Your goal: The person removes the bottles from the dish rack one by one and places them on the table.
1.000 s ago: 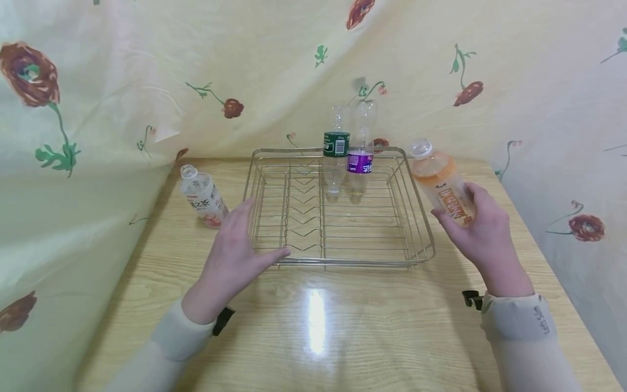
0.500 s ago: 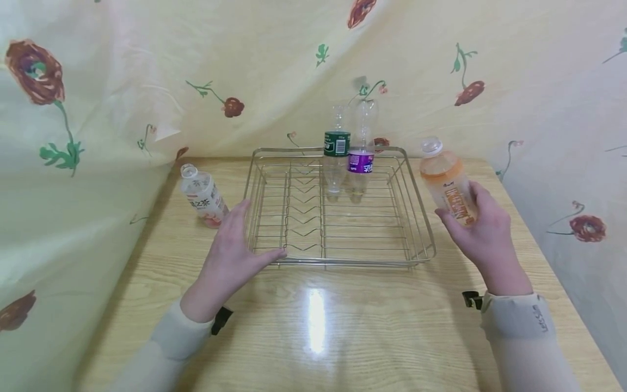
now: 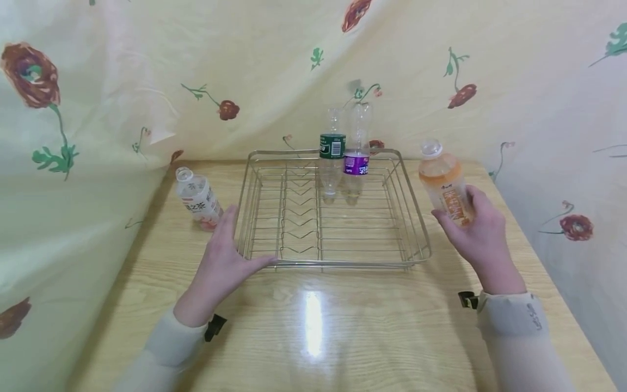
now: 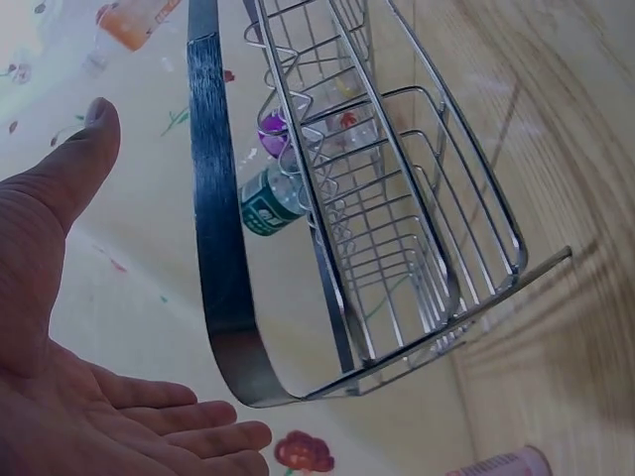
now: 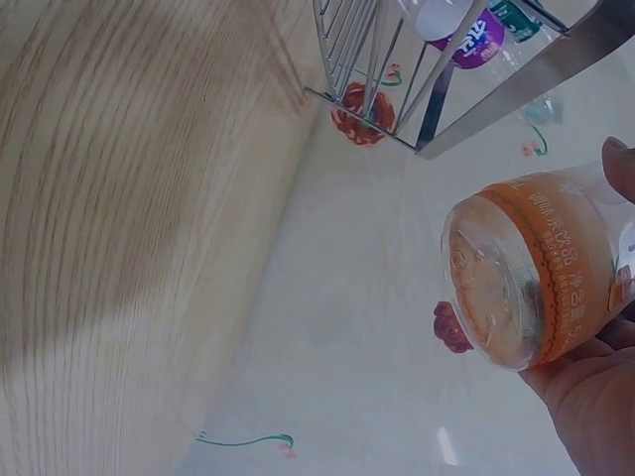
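Note:
My right hand (image 3: pixel 482 231) grips a clear plastic bottle with an orange label (image 3: pixel 448 188), held above the table to the right of the wire rack (image 3: pixel 362 264). The right wrist view shows the bottle's round base (image 5: pixel 491 283) off the table. My left hand (image 3: pixel 220 267) holds nothing, its fingers straight and thumb spread, by the rack's front left corner. Whether it touches the rim cannot be told. In the rack's back part stand a green-labelled bottle (image 3: pixel 332 147) and a purple-labelled bottle (image 3: pixel 356 163). A white and pink bottle (image 3: pixel 200 201) stands left of the rack.
A light wood table (image 3: pixel 372 326) bears the rack, with a bright reflection near its front. Floral cloth (image 3: pixel 274 65) hangs behind and on both sides. V-shaped wire dividers (image 3: pixel 300 220) run front to back in the rack's left half.
The orange-labelled bottle has moved slightly right in my right hand's hold. My left hand has drawn a little left along the rack's corner. The head view has shifted slightly.

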A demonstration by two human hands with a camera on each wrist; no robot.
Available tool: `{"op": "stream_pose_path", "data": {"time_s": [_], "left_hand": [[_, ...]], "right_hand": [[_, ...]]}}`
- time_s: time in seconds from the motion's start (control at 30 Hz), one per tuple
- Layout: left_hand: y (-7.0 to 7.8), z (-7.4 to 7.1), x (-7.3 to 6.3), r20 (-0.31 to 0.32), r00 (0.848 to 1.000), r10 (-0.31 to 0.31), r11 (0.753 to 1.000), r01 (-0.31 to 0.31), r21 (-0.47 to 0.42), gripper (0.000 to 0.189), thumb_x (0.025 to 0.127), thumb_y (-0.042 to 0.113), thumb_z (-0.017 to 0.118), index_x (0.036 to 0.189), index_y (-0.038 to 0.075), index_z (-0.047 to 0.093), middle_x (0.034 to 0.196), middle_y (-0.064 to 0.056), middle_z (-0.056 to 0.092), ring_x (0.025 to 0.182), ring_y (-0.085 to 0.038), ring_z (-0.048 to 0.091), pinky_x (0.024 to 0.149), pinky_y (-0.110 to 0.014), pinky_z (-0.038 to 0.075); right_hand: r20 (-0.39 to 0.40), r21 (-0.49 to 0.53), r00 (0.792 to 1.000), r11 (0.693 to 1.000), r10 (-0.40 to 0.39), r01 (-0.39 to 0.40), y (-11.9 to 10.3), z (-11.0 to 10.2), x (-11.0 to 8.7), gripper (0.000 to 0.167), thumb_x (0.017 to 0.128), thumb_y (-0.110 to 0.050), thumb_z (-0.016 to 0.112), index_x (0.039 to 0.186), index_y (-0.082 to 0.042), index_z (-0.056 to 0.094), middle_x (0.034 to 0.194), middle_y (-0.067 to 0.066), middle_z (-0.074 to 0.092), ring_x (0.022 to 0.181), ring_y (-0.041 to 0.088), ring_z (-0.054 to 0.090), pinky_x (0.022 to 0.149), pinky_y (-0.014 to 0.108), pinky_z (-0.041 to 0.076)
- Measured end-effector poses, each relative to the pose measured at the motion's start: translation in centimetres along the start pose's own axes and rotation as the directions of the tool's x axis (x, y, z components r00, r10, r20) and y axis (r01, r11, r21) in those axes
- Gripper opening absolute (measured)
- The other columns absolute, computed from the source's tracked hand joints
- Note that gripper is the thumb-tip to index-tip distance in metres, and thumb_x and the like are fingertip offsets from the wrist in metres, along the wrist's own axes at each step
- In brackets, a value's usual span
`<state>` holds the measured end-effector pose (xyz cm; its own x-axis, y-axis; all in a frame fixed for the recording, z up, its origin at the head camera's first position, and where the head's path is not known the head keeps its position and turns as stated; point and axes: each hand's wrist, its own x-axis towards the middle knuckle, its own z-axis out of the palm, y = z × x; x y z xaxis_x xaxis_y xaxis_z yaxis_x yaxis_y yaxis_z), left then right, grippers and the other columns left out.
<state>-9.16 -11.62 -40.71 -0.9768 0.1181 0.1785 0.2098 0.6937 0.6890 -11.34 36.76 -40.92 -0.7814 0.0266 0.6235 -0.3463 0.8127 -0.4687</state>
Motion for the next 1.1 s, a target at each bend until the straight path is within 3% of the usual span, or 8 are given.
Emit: {"op": "stream_pose_path", "data": {"time_s": [0.23, 0.4, 0.57, 0.77, 1.1], "left_hand": [[-0.9, 0.1, 0.1, 0.018, 0.999, -0.028, 1.0, 0.029, -0.005, 0.142, 0.06, 0.064, 0.091, 0.164, 0.009, 0.01, 0.166, -0.017, 0.014, 0.149, -0.042, 0.017, 0.116, -0.062, 0.022], [-1.3, 0.2, 0.1, 0.03, 0.997, -0.076, 0.997, 0.077, -0.025, 0.145, 0.058, 0.066, 0.091, 0.163, 0.006, 0.009, 0.166, -0.019, 0.015, 0.148, -0.044, 0.019, 0.115, -0.064, 0.024], [-1.8, 0.2, 0.0, 0.034, 0.996, -0.078, 0.996, 0.079, -0.032, 0.146, 0.058, 0.067, 0.09, 0.163, 0.007, 0.009, 0.166, -0.019, 0.015, 0.147, -0.046, 0.02, 0.114, -0.064, 0.024], [-2.8, 0.5, -0.3, 0.038, 0.993, -0.11, 0.992, 0.112, -0.054, 0.146, 0.057, 0.069, 0.089, 0.163, 0.008, 0.01, 0.166, -0.019, 0.015, 0.148, -0.045, 0.019, 0.114, -0.065, 0.024], [-3.6, 1.0, 0.1, 0.069, 0.989, -0.132, 0.984, 0.139, -0.114, 0.145, 0.057, 0.068, 0.09, 0.164, 0.012, 0.009, 0.167, -0.019, 0.012, 0.149, -0.044, 0.015, 0.114, -0.066, 0.021]], "right_hand": [[0.007, 0.002, 1.0, 1.0, 0.016, -0.016, 0.0, 0.1, 0.2, 0.072, 0.08, -0.009, 0.088, 0.138, 0.01, 0.05, 0.114, 0.031, 0.062, 0.093, 0.046, 0.061, 0.073, 0.06, 0.051], [0.011, -0.015, 0.998, 0.998, 0.063, -0.063, 0.3, -0.1, 0.1, 0.074, 0.081, -0.014, 0.088, 0.14, 0.008, 0.049, 0.115, 0.03, 0.062, 0.093, 0.044, 0.06, 0.074, 0.039, 0.046], [0.023, -0.007, 0.996, 0.996, 0.084, -0.084, 0.3, 0.0, 0.1, 0.073, 0.082, -0.018, 0.088, 0.139, 0.007, 0.05, 0.113, 0.028, 0.063, 0.092, 0.041, 0.06, 0.071, 0.016, 0.038], [0.005, -0.005, 0.999, 0.999, 0.05, -0.05, 0.5, 0.3, 0.0, 0.071, 0.08, -0.014, 0.088, 0.136, 0.009, 0.051, 0.109, 0.029, 0.063, 0.088, 0.041, 0.06, 0.07, 0.019, 0.037], [-0.012, -0.003, 0.998, 0.998, 0.062, -0.062, 0.5, -0.1, -0.2, 0.07, 0.08, -0.013, 0.087, 0.136, 0.009, 0.051, 0.109, 0.028, 0.063, 0.086, 0.04, 0.06, 0.069, 0.016, 0.036]]}}
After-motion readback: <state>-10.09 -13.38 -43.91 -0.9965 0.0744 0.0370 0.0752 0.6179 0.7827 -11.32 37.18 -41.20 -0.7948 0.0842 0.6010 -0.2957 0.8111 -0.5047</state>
